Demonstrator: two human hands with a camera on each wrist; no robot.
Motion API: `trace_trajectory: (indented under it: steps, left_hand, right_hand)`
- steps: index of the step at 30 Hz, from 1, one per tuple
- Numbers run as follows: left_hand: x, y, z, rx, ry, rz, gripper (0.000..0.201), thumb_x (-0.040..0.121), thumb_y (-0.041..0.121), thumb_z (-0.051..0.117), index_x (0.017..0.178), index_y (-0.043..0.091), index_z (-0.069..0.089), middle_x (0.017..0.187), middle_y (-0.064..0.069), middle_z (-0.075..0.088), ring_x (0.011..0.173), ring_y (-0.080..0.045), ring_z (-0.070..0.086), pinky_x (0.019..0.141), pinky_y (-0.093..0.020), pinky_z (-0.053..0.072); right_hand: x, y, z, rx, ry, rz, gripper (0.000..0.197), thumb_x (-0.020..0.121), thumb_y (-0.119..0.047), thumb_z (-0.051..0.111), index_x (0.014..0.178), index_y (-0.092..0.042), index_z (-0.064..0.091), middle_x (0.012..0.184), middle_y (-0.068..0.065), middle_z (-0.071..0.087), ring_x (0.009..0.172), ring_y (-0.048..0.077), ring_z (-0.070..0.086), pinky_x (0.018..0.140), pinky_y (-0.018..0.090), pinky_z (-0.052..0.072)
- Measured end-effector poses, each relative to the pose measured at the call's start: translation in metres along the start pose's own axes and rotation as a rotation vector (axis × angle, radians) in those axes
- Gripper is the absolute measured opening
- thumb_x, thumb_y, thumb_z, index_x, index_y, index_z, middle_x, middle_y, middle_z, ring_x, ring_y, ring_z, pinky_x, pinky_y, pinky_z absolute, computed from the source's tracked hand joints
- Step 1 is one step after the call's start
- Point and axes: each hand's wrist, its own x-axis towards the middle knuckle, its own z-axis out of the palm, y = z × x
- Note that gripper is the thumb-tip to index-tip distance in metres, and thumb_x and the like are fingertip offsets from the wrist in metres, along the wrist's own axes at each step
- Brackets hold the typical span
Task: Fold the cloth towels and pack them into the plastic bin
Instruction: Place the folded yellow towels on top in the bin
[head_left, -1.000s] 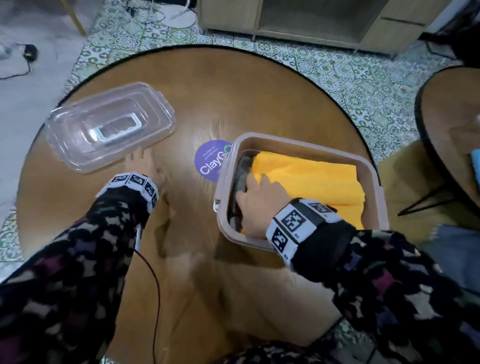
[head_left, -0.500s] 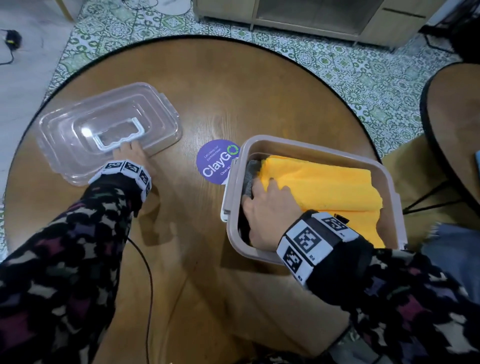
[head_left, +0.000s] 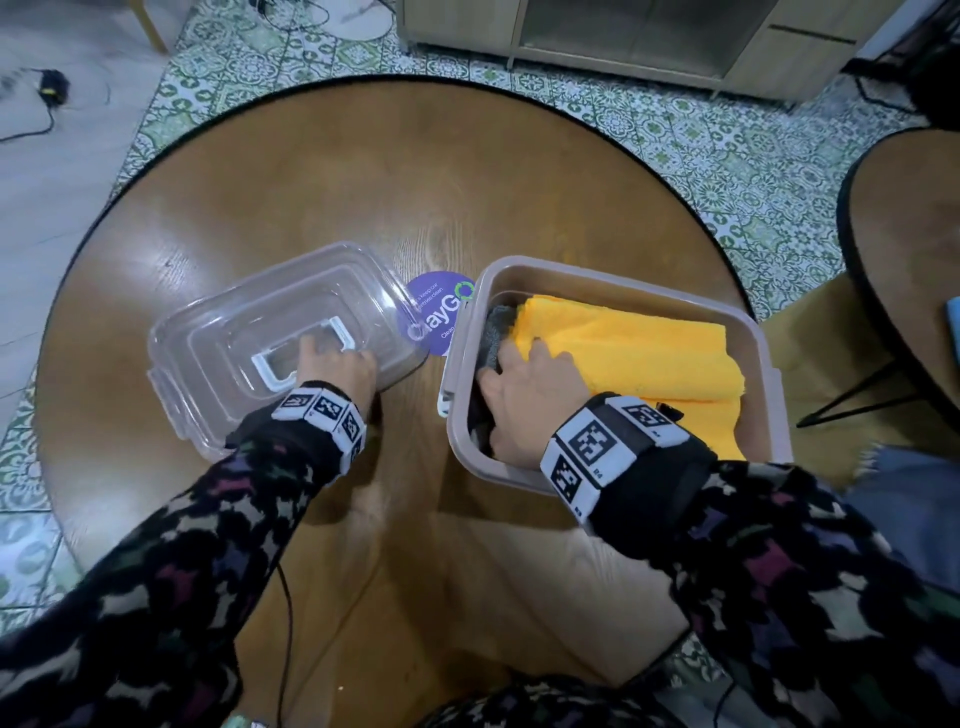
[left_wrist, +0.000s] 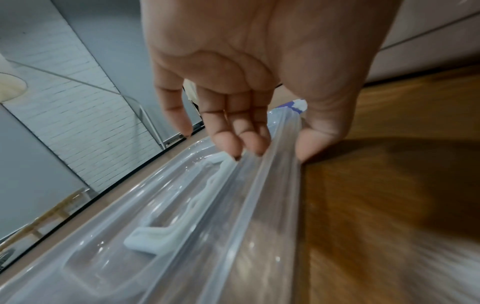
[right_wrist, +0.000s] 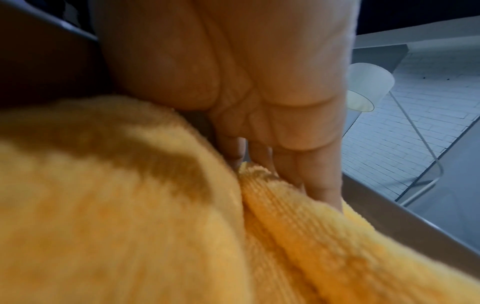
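The left hand (head_left: 332, 366) pinches the near-right rim of the clear lid (head_left: 270, 343), fingers on top beside the white handle (left_wrist: 182, 218), thumb under the rim. The right hand (head_left: 524, 400) lies inside the plastic bin (head_left: 748, 332) at its left end, fingers nearly straight and tucked down against the yellow towel (head_left: 639, 353); it grips nothing that can be seen, though the fingertips are hidden in the cloth.

Risks, as judged from this arrangement. The lid is held at one edge only; if carried so, it may flex, swing or slip from the pinch. The yellow towel swells to about rim height, so it may spring up once the right hand lifts, and a fold could be trapped under the lid's rim and stop the clips from seating. The lid's right corner lies close to the bin's left wall and could knock it.

Materials and shapes. The lid is thin, glossy, translucent plastic, rectangular with rounded corners and stepped ridges. The bin is opaque beige plastic, rectangular, standing right of the lid on the round wooden table (head_left: 363, 182). The yellow towel is plush, finely ribbed cloth, folded in thick layers; a gray towel (head_left: 496, 327) is wedged at the bin's left end. A round purple sticker (head_left: 434, 317) lies between lid and bin.
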Motion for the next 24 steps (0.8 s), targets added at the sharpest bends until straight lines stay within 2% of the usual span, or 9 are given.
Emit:
trace_trajectory:
  steps: [3, 5, 7, 10, 12, 13, 16, 19, 24]
  left_hand:
    - [-0.019, 0.010, -0.006, -0.032, -0.072, 0.137, 0.016, 0.090, 0.025, 0.045, 0.104, 0.026, 0.054, 0.106, 0.007, 0.067, 0.104, -0.016, 0.059, 0.102, -0.038, 0.025]
    - [-0.027, 0.013, -0.003, -0.207, -0.089, 0.104, 0.020, 0.088, 0.038, 0.046, 0.101, 0.025, 0.053, 0.105, 0.004, 0.066, 0.103, -0.019, 0.059, 0.099, -0.038, 0.028]
    - [-0.034, 0.005, 0.003, -0.519, 0.013, -0.126, 0.031, 0.087, 0.040, 0.048, 0.111, 0.022, 0.052, 0.117, -0.003, 0.059, 0.113, -0.025, 0.051, 0.100, -0.042, 0.031]
    - [-0.040, -0.016, 0.021, -0.910, 0.129, -0.708, 0.056, 0.088, 0.032, 0.052, 0.136, 0.013, 0.033, 0.143, -0.015, 0.032, 0.132, -0.033, 0.028, 0.108, -0.048, 0.024]
    - [-0.044, -0.033, 0.035, -1.147, 0.145, -1.074, 0.066, 0.087, 0.027, 0.054, 0.143, 0.008, 0.023, 0.148, -0.020, 0.024, 0.134, -0.036, 0.024, 0.110, -0.048, 0.019]
    - [-0.045, -0.040, 0.043, -1.271, 0.116, -1.162, 0.066, 0.088, 0.023, 0.053, 0.144, 0.007, 0.022, 0.148, -0.022, 0.023, 0.135, -0.038, 0.025, 0.110, -0.049, 0.020]
    - [-0.045, -0.049, 0.057, -1.412, -0.017, -1.151, 0.063, 0.091, 0.014, 0.051, 0.145, 0.004, 0.020, 0.150, -0.023, 0.020, 0.137, -0.039, 0.024, 0.112, -0.049, 0.021]
    - [-0.046, -0.045, 0.059, -1.359, 0.045, -1.182, 0.066, 0.081, 0.009, 0.062, 0.139, 0.009, 0.030, 0.139, -0.024, 0.029, 0.126, -0.043, 0.035, 0.106, -0.052, 0.028]
    - [-0.050, -0.028, 0.042, -1.443, -0.039, -1.206, 0.067, 0.075, 0.002, 0.067, 0.132, 0.008, 0.034, 0.133, -0.024, 0.036, 0.118, -0.043, 0.044, 0.100, -0.049, 0.036]
  right_hand:
    - [-0.003, 0.005, 0.004, 0.014, 0.034, -0.031, 0.043, 0.090, -0.036, 0.046, 0.128, -0.018, 0.041, 0.133, 0.011, 0.036, 0.119, 0.037, 0.037, 0.083, 0.042, 0.036]
    - [-0.005, 0.008, 0.006, 0.017, 0.041, -0.047, 0.044, 0.091, -0.041, 0.044, 0.129, -0.017, 0.040, 0.135, 0.010, 0.035, 0.121, 0.037, 0.035, 0.086, 0.043, 0.036]
    - [-0.006, 0.010, 0.007, 0.019, 0.045, -0.051, 0.046, 0.092, -0.044, 0.043, 0.129, -0.017, 0.039, 0.137, 0.010, 0.033, 0.123, 0.037, 0.034, 0.088, 0.045, 0.036]
    - [-0.007, 0.009, 0.009, 0.021, 0.050, -0.047, 0.046, 0.092, -0.044, 0.042, 0.130, -0.017, 0.039, 0.138, 0.009, 0.033, 0.123, 0.036, 0.033, 0.091, 0.045, 0.035]
    - [-0.007, 0.008, 0.010, 0.025, 0.054, -0.040, 0.045, 0.093, -0.043, 0.042, 0.130, -0.018, 0.040, 0.138, 0.009, 0.032, 0.124, 0.036, 0.033, 0.092, 0.045, 0.035]
    - [-0.007, 0.008, 0.010, 0.027, 0.056, -0.037, 0.045, 0.093, -0.043, 0.042, 0.130, -0.018, 0.040, 0.138, 0.009, 0.032, 0.124, 0.036, 0.032, 0.092, 0.045, 0.034]
    - [-0.006, 0.007, 0.011, 0.026, 0.061, -0.034, 0.045, 0.092, -0.043, 0.043, 0.130, -0.018, 0.040, 0.138, 0.009, 0.033, 0.124, 0.035, 0.032, 0.093, 0.046, 0.033]
    - [-0.006, 0.007, 0.011, 0.019, 0.057, -0.037, 0.045, 0.092, -0.043, 0.043, 0.130, -0.019, 0.039, 0.138, 0.009, 0.032, 0.123, 0.035, 0.032, 0.092, 0.046, 0.033]
    - [-0.005, 0.007, 0.011, 0.010, 0.054, -0.029, 0.046, 0.092, -0.044, 0.043, 0.130, -0.019, 0.038, 0.138, 0.009, 0.032, 0.124, 0.036, 0.032, 0.092, 0.046, 0.033]
